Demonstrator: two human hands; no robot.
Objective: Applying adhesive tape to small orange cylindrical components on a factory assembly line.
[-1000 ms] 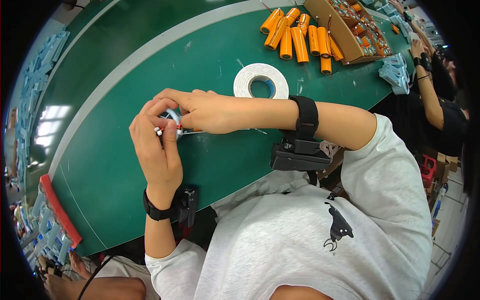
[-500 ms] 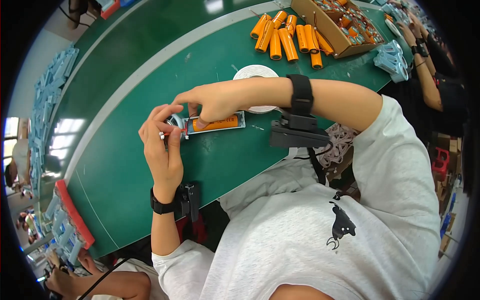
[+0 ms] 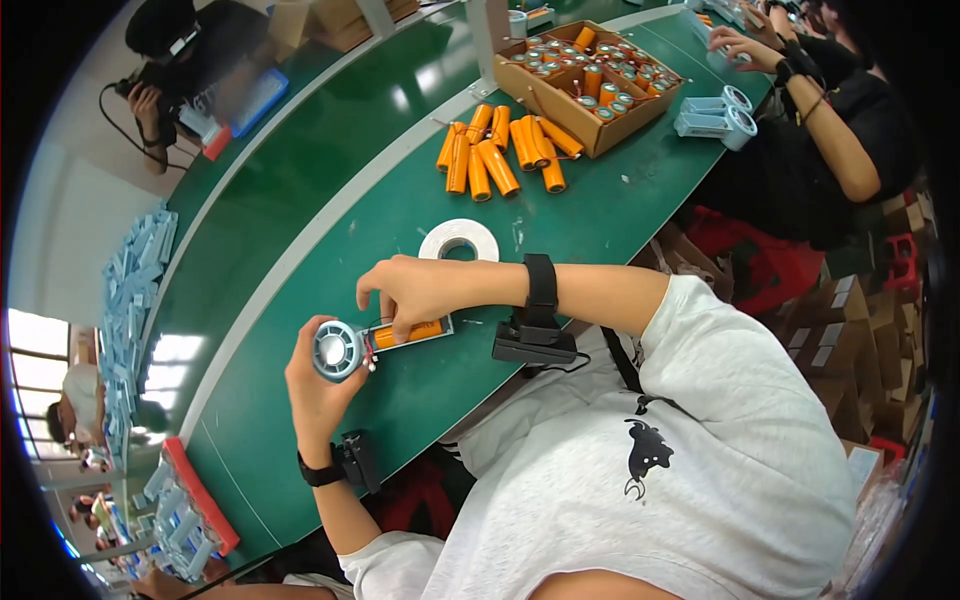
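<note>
My left hand (image 3: 312, 395) curls its thumb and fingers around the round, spoked head of a light blue fan housing (image 3: 337, 350). An orange cylindrical battery (image 3: 425, 329) lies lengthwise in the housing's open handle. Over it is my right hand (image 3: 425, 285), its thumb pressing on the battery and its other fingers bent at the handle's far side. Thin red wires with a small white connector (image 3: 372, 364) stick out between head and handle. Part of the battery is hidden under the right hand.
A white tape roll (image 3: 459, 240) lies beyond my right wrist. Loose orange batteries (image 3: 478, 155) sit near a cardboard box (image 3: 598, 135) of more. Blue housings (image 3: 722, 118) stand by a co-worker's arm (image 3: 835, 135). A red-edged bin (image 3: 205, 495) of blue parts is at left.
My left fingers have left the wires and now wrap the fan head, whose round face shows. The right hand stays on the battery. The whole view has shifted, showing more of the table's far side.
</note>
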